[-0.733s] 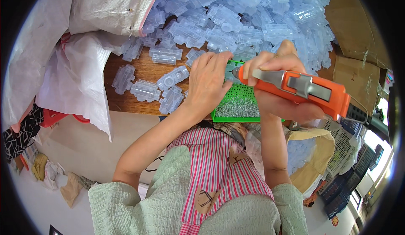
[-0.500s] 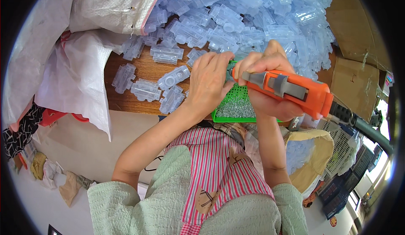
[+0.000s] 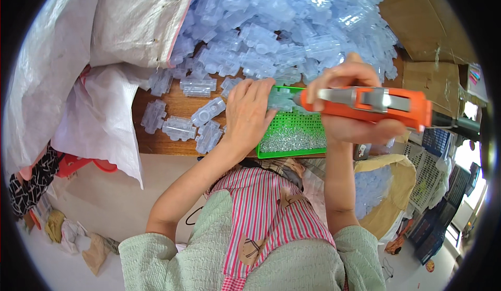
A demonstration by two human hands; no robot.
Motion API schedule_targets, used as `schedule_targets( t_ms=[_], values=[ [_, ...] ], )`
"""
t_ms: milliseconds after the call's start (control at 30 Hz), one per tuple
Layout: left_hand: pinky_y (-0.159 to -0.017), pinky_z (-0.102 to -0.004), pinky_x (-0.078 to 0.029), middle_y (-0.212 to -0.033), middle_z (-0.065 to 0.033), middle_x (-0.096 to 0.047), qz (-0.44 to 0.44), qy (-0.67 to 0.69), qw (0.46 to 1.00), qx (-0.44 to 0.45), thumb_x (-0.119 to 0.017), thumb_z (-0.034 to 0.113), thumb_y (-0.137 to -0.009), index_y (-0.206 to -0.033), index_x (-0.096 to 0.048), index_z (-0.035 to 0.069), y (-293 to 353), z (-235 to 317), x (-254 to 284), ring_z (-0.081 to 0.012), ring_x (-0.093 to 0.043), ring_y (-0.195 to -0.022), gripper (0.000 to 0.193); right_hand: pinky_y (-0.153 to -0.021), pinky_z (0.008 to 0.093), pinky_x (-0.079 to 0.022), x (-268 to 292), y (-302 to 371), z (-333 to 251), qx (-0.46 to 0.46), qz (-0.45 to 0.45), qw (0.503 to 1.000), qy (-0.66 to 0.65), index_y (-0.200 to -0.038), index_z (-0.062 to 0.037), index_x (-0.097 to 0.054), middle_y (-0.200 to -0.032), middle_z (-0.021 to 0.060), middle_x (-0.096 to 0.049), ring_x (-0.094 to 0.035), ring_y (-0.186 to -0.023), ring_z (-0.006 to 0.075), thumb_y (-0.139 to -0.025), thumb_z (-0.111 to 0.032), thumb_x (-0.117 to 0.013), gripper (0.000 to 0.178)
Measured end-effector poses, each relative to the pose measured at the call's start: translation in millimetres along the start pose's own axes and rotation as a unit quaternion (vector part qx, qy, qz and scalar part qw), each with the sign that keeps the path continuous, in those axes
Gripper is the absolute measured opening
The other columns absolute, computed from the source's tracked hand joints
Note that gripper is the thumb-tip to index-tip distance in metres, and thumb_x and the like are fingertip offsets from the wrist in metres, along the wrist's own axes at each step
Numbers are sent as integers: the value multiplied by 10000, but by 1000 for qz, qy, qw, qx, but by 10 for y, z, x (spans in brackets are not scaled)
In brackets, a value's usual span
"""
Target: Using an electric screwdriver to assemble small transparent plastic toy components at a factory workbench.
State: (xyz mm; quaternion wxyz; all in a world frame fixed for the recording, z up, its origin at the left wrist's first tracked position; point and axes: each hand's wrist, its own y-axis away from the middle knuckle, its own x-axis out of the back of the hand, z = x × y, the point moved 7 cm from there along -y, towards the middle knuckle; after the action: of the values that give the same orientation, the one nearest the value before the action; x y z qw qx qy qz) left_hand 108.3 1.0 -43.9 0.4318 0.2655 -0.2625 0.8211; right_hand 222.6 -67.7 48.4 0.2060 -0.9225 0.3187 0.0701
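Note:
My right hand is wrapped round an orange electric screwdriver, held nearly level with its tip pointing left. A clear plastic housing lies over the far end of a green perforated tray. Closed on the left end of that housing is my left hand, its thumb on the near side. The screwdriver's tip is at the housing's right end; whether it touches a screw there cannot be made out. Many small silver screws fill the near part of the tray.
A big heap of clear plastic housings covers the far side of the wooden table. Several loose housings lie left of my left hand. White woven sacks hang at the left; cardboard and a lined brown bag are at the right.
The screwdriver has swung to a more level pose and its tip has shifted right relative to my left hand. More of the housing now shows between my hands. The whole view has shifted slightly.

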Motion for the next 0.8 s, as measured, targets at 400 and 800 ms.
schedule_targets(
  t_ms=[400,800],
  values=[
    [-938,-475,-313,-1274,-108,-450,-99,-30,992,-73,-713,76,-651,-1213,-494,66,-79,553,-143,-334,-385,-1172,603,-475,325,-464,721,737,24,2,105,991,87,-853,38,-546,-708,51,-414,-543,-534,171,-691,-855,-390,921],
    [-920,-425,-312,-1164,-3,-567,-69,-94,988,-100,-747,171,-660,-1177,-538,124,-206,427,-490,-252,-450,-1125,560,-465,322,-461,748,739,190,-26,120,986,109,-820,43,-535,-750,46,-371,-537,-518,177,-693,-841,-420,900]
  ],
)
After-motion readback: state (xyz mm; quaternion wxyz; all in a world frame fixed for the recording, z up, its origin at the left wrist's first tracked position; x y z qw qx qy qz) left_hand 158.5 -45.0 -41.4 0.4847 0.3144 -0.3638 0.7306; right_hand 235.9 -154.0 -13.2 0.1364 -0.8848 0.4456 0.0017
